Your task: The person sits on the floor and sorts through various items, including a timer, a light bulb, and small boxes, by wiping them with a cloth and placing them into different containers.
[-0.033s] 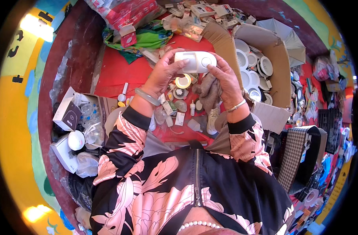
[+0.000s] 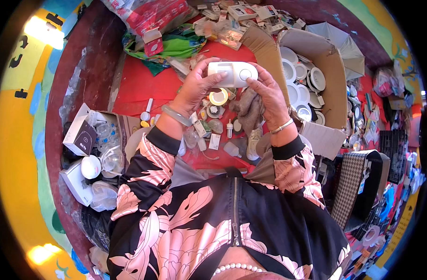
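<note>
Place: stall or storeroom, unclear which
Carton [image 2: 332, 63]: white round fittings [image 2: 317, 79]
Red sheeting [image 2: 143, 86]: loose goods [image 2: 214, 141]
Far end: heaped boxes [image 2: 242, 12]

The device [image 2: 233, 74] is white, the jacket [image 2: 209, 217] pink-flowered black

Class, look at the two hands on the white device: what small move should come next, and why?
Perhaps the right hand should press its thumb lightly on the round part of the white device: the thumb lies close to its lower edge, and the left hand grips the other end, which should keep it steady.
</note>
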The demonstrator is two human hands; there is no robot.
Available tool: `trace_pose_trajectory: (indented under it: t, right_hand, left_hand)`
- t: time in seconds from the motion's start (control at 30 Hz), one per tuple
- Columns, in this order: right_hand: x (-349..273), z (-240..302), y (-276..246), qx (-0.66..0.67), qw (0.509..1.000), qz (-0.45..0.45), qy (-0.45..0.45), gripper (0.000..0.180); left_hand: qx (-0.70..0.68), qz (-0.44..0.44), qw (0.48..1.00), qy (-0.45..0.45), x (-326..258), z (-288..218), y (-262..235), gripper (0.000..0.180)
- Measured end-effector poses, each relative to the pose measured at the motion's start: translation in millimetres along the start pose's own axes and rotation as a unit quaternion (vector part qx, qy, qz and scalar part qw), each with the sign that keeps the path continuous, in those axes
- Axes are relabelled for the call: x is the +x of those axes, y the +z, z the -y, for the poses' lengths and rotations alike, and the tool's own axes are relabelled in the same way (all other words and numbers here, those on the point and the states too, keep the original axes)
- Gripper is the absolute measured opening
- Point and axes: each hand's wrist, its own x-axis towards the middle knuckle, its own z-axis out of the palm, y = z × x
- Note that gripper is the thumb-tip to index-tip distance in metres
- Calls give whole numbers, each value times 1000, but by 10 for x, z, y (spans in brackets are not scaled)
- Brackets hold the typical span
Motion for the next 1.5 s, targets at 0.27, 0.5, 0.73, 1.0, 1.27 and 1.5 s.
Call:
trace_pose_trajectory:
  t: [0.27, 0.5, 0.73, 1.0, 1.27, 1.5]
  right_hand:
    - [-4, -43, 38, -151, 985, 36, -72, 57]
    - [-16, -34, 65, -202, 975, 30, -83, 57]
    - [-73, 28, 80, -51, 993, 97, 45, 57]
    - [-24, -87, 88, -178, 975, 125, -31, 71]
    - [-55, -52, 147, -260, 958, 117, -17, 70]
    - [-70, -84, 145, -244, 961, 129, 27, 57]
  left_hand:
    - [104, -5, 985, 137, 2, 57, 47, 50]
    - [84, 24, 983, 159, -27, -3, 69, 64]
    - [54, 87, 975, 195, -18, 4, 20, 78]
    - [68, 65, 978, 186, -42, -6, 92, 74]
    - [26, 40, 992, 117, -45, -19, 90, 64]
    - [13, 15, 998, 59, 11, 8, 28, 47]
